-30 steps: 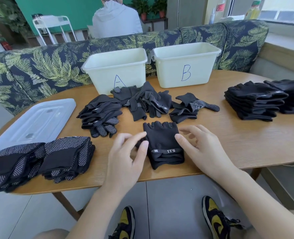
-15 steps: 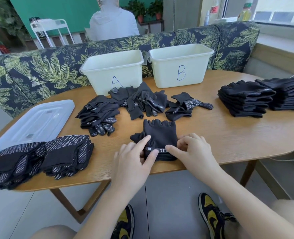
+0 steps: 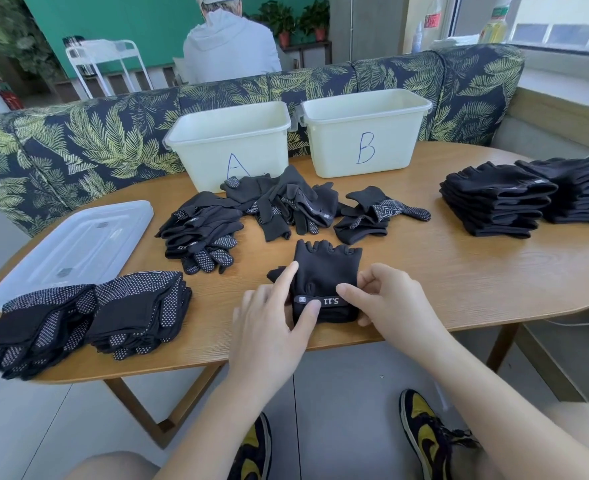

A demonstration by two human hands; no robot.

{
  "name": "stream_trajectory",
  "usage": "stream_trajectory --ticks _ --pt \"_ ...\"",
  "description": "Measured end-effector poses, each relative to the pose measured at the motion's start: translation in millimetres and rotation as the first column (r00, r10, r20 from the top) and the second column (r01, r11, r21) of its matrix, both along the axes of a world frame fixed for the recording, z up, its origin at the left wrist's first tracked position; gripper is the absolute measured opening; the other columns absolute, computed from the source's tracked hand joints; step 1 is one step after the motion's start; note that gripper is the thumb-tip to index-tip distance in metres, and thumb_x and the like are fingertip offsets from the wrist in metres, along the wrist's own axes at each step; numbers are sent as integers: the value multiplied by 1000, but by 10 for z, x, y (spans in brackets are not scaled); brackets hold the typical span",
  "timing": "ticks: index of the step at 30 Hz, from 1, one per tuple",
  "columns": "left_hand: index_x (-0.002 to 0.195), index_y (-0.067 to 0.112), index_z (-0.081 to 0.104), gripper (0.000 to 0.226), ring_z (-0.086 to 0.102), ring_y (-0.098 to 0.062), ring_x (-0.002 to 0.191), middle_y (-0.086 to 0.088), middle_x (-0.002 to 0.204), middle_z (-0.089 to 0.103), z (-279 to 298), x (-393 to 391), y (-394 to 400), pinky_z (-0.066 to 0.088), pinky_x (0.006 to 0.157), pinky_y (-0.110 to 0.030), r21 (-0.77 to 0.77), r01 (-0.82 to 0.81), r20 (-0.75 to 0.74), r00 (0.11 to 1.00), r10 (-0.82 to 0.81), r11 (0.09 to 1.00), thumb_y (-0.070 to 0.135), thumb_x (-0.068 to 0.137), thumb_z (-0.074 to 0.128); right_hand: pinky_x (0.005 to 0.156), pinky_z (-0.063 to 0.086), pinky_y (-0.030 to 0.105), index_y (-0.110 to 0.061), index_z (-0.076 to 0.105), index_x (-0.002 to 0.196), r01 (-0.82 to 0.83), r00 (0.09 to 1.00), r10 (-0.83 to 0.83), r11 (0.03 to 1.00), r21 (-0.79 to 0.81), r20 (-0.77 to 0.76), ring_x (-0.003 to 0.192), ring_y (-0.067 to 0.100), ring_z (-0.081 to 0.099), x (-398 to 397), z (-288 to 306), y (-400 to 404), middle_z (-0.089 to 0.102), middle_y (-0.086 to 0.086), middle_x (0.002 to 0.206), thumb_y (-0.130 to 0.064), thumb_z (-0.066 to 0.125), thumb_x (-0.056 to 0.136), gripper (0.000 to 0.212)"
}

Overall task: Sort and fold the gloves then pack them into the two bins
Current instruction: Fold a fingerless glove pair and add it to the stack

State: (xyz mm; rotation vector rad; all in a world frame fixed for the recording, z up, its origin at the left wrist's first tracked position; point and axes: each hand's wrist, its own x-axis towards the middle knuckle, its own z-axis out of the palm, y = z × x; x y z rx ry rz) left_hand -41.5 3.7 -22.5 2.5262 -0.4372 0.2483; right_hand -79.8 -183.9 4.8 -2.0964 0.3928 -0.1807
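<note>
Two hands work a fingerless glove point(image 3: 324, 271) near the worktop's point(image 3: 459, 271) front edge: left hand point(image 3: 272, 327) presses flat-fingered, right hand point(image 3: 386, 306) pinches its cuff. Bin A point(image 3: 230, 143) and bin B point(image 3: 365, 129) interiors are hidden.

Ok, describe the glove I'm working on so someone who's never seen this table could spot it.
Start at bin A and come straight toward the table's near edge, past the loose pile. The fingerless glove lies alone between the left hand and right hand, the only one with hands on it.
</note>
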Motion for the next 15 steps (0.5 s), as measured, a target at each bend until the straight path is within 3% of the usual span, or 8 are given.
stream_trajectory --ticks 3,7,12,15 --pt "151 48 40 59 46 -6 106 20 99 54 7 -23 -5 35 94 -30 -17 14 25 1000 -13 1000 64 94 41 46 41 10 -14 64 93 25 1000 -24 999 46 -17 55 6 68 26 3 -14 74 -1 82 -37 77 88 28" --pt "141 46 55 52 48 -4 93 22 86 52 -19 -40 -4 40 89 -31 -65 33 69 997 -29 997 66 94 45 60 50 21 -17 63 97 62 998 -60 994 87 -22 56 4 67 33 6 -32 74 -5 84 -39 80 85 29" --pt "127 40 69 56 51 -4 87 20 76 48 -96 -69 -91 45 85 -34 -60 54 140 989 -46 997 71 91 40 75 48 19 -24 60 113 88 996 -87 991 105 -12 95 2 65 4 7 -47 68 -15 100 -42 79 84 39" --pt "123 35 72 56 53 -6 87 20 75 45 -115 -87 -164 44 82 -32 -44 50 169 985 -41 998 70 91 41 79 51 26 -24 66 114 82 995 -77 995 59 -70 99 7 67 2 19 -115 72 -12 104 -48 81 80 44"
